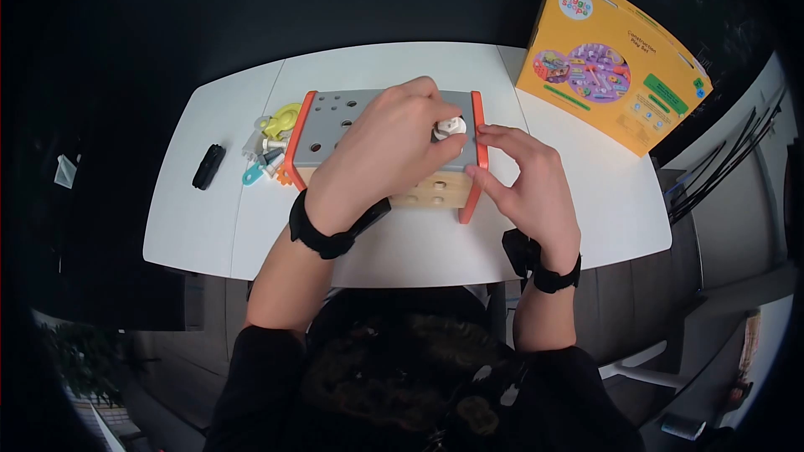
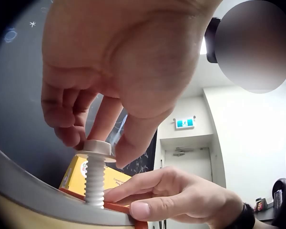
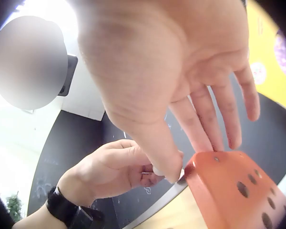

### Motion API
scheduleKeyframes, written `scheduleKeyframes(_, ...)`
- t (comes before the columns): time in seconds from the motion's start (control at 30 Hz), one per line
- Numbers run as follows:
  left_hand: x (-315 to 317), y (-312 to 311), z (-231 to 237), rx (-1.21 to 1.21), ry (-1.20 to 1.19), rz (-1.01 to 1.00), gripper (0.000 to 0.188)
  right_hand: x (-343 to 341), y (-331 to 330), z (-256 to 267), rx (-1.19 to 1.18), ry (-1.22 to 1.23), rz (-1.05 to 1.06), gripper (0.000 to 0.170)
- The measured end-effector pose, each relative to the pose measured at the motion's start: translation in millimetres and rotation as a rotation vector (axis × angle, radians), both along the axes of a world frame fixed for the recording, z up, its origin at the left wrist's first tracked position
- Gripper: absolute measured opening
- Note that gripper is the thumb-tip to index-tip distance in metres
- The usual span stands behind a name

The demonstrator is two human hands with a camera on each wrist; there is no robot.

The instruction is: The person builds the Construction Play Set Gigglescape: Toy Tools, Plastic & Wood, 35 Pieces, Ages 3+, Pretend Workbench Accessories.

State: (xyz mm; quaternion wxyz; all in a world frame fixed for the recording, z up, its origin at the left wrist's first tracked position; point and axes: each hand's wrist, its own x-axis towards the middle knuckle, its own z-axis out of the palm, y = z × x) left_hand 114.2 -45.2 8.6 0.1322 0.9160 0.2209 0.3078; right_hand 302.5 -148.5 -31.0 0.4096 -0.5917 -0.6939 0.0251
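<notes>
A white plastic toy bolt stands upright on the grey top of a toy workbench, near its right end. Its ribbed shaft shows between the round head and the grey surface in the left wrist view. My left hand reaches over the bench and pinches the bolt's head between thumb and fingers. At the orange right side panel, my right hand touches the edge with fingers fairly straight, the thumb near the front corner.
Left of the bench lie several loose toy pieces, among them a yellow-green one and a teal one. Further left is a small black object. A yellow toy box stands at the back right of the white table.
</notes>
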Motion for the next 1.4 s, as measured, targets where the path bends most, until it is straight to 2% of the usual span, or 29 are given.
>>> scheduleKeyframes(0.1, 7.8, 0.0, 2.3, 0.012, 0.044, 0.011, 0.023, 0.9, 1.2, 0.0, 0.003, 0.003, -0.003, 0.035)
scheduleKeyframes(0.17, 12.1, 0.8, -0.9, 0.122, 0.013, 0.013, 0.019, -2.5, -0.4, 2.7, -0.014, 0.014, -0.015, 0.035)
scheduleKeyframes(0.3, 13.8, -1.3, 2.0, 0.020, 0.045, 0.005, 0.017, -4.2, -0.4, -1.3, 0.019, 0.006, -0.019, 0.035)
scheduleKeyframes(0.37, 12.3, -0.4, -0.8, -0.021, -0.065, -0.064, 0.019, -4.5, -0.8, -1.4, 0.022, 0.006, -0.017, 0.035)
scheduleKeyframes(0.6, 7.7, 1.0, 1.2, 0.020, -0.164, -0.215, 0.024, -4.3, -0.5, -2.3, 0.052, -0.013, -0.010, 0.035)
scheduleKeyframes(0.67, 8.8, -5.3, 9.7, 0.006, -0.064, -0.052, 0.022, -4.3, -1.0, -0.4, 0.036, -0.012, -0.018, 0.035)
scheduleKeyframes(0.8, 10.1, -0.1, 10.8, 0.010, 0.124, 0.017, 0.020, -5.1, -0.8, 0.0, 0.025, -0.007, -0.022, 0.034)
scheduleKeyframes(0.87, 7.5, 3.7, 8.4, -0.032, 0.028, -0.120, 0.019, -4.4, 0.5, -0.9, 0.036, -0.006, -0.018, 0.034)
scheduleKeyframes(0.9, 6.2, 6.9, 5.6, -0.034, 0.029, -0.122, 0.019, -3.9, 0.4, -1.8, 0.045, -0.005, -0.016, 0.034)
scheduleKeyframes(0.97, 4.5, 11.4, 2.4, 0.044, -0.044, -0.255, 0.017, -4.0, 0.4, -1.5, 0.038, 0.002, -0.018, 0.034)
scheduleKeyframes(1.0, 4.5, 11.2, 2.0, 0.042, -0.045, -0.255, 0.017, -4.2, 0.5, -1.2, 0.035, 0.008, -0.017, 0.034)
scheduleKeyframes(1.07, 5.5, 5.8, 6.9, -0.111, -0.064, -0.204, 0.014, -4.4, 0.1, -1.5, 0.031, 0.016, -0.021, 0.034)
scheduleKeyframes(1.2, 12.2, -1.1, 2.9, -0.147, -0.238, -0.157, 0.009, -2.6, 2.9, -5.4, 0.065, 0.007, -0.016, 0.034)
scheduleKeyframes(1.27, 13.1, -1.1, 1.3, -0.030, -0.067, -0.002, 0.012, -3.9, 0.2, 0.3, 0.019, 0.009, -0.021, 0.033)
scheduleKeyframes(1.4, 13.3, 4.1, -3.7, 0.004, -0.009, 0.009, 0.015, -2.9, 1.2, -1.7, 0.013, 0.001, -0.023, 0.033)
